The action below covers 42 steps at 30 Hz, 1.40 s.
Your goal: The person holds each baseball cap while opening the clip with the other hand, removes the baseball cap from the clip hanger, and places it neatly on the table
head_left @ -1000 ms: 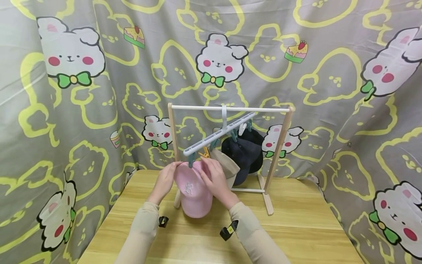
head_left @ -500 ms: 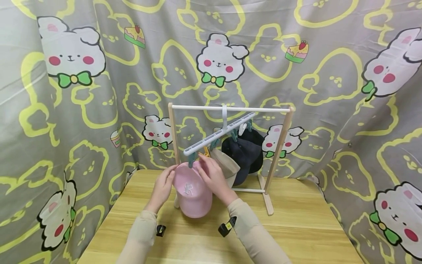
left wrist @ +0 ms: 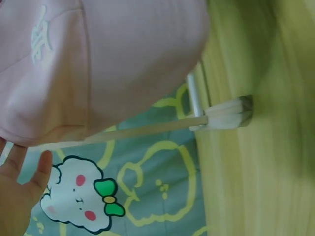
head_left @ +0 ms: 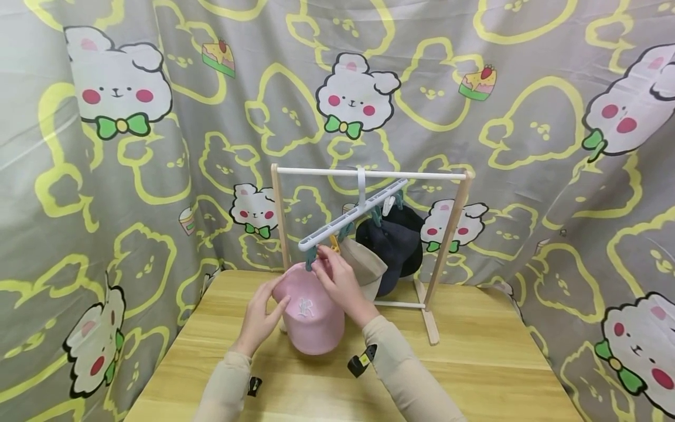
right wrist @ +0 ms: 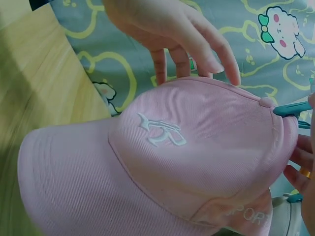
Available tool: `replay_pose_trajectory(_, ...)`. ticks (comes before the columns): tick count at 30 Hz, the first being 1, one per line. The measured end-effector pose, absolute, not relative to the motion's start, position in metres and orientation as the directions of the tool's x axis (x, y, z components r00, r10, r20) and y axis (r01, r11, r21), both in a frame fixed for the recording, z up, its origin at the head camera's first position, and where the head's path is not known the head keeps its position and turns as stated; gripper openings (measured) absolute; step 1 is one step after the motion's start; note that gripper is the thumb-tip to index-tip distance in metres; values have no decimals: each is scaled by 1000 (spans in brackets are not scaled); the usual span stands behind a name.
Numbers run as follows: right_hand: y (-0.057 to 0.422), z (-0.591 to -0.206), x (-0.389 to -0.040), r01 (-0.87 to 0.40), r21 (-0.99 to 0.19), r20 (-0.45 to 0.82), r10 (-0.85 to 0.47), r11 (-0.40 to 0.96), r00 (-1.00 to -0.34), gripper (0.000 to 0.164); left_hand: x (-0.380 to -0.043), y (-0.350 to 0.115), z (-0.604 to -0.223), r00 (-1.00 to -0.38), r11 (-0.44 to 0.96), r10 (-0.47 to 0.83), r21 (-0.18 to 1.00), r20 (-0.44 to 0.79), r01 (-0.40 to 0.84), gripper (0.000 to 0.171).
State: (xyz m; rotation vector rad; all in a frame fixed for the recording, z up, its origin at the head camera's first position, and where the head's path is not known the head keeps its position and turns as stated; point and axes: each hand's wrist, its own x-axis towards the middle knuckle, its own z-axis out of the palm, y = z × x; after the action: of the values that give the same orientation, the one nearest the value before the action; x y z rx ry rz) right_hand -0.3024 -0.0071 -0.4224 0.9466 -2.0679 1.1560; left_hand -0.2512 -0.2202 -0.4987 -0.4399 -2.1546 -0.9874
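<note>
A pink baseball cap [head_left: 311,313] with a white embroidered letter hangs by its crown from a teal clothes peg [right wrist: 291,108] at the near end of a pale blue hanger [head_left: 352,215]. My left hand [head_left: 262,310] lies at the cap's left side, its extended fingertips touching the crown in the right wrist view. At the top of the cap, my right hand [head_left: 340,284] pinches around the teal peg with thumb and forefinger. Only part of that hand shows at the edge of the right wrist view. The brim points down, close over the table.
A beige cap [head_left: 364,266], a dark navy cap [head_left: 387,249] and a black cap [head_left: 413,225] hang farther along the hanger. An orange peg [head_left: 334,243] sits beside my right fingers. The wooden rack [head_left: 448,234] stands on the wood-grain table [head_left: 474,363], before a patterned curtain [head_left: 221,146].
My left hand has slid a little down the cap's side and its fingers have spread. My right hand has shifted from the cap's upper edge toward the teal peg.
</note>
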Motion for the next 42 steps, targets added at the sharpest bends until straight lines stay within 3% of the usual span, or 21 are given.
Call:
replay_pose_trajectory(8, -8, -420, -305, -788, -491, 735, -308, 371, -603, 30, -247, -217, -509, -632, 614, 34, 483, 774, 624, 51)
replay_pose_trajectory(17, -9, -416, -306, -768, -589, 711, -290, 251, -640, 34, -245, -211, -512, -478, 599, 25, 369, 878, 710, 56)
replay_pose_trajectory(28, -12, -413, -308, -732, -637, 676, -281, 242, -681, 29, -240, -207, -516, -363, 608, 50, 260, 931, 750, 36)
replay_pose_trajectory(37, -13, -412, -309, -736, -630, 680, -281, 250, -677, 25, -243, -202, -510, -316, 570, 166, 171, 934, 803, 26)
replay_pose_trajectory(42, -12, -412, -310, -724, -633, 666, -283, 275, -690, 24, -246, -199, -509, -331, 540, 223, 166, 917, 825, 23)
